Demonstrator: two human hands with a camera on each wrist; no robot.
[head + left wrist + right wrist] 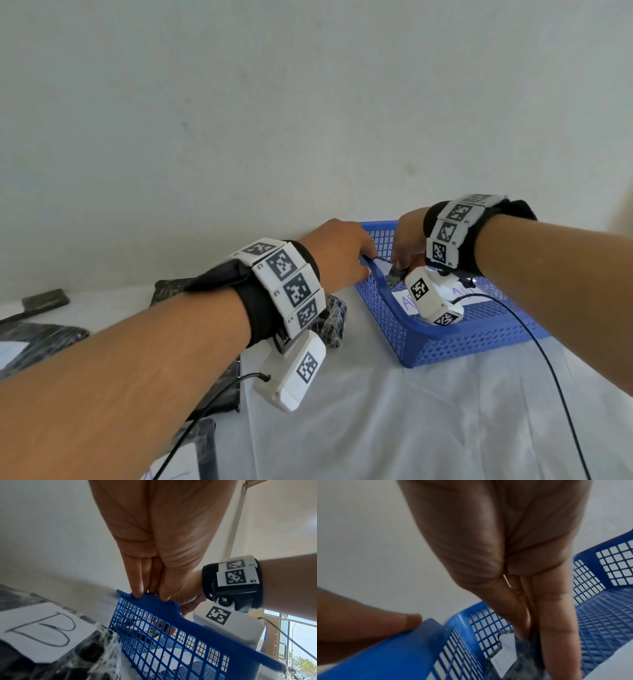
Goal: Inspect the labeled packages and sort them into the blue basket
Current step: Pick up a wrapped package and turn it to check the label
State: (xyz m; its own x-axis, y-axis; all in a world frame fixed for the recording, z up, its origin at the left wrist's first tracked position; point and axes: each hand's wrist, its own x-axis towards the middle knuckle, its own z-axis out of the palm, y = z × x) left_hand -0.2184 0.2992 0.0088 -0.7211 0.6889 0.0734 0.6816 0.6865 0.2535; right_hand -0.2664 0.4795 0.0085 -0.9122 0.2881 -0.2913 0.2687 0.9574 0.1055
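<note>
The blue basket [416,327] stands on the white cloth near the wall. My left hand [342,253] rests on the basket's left rim [171,608], its straight fingertips [138,593] pressing down on the rim tab. My right hand [406,246] reaches down inside the basket, where its fingers [556,615] pinch a dark plastic package [522,660] with a white label [506,649]. White labels [406,301] of other packages lie on the basket floor, partly hidden by the right wrist camera.
A black wrapped package marked "B" [39,631] lies just left of the basket [334,318]. More dark packages [44,299] [34,339] [219,387] lie at the left of the table. Camera cables [548,359] trail over the cloth. The wall is close behind.
</note>
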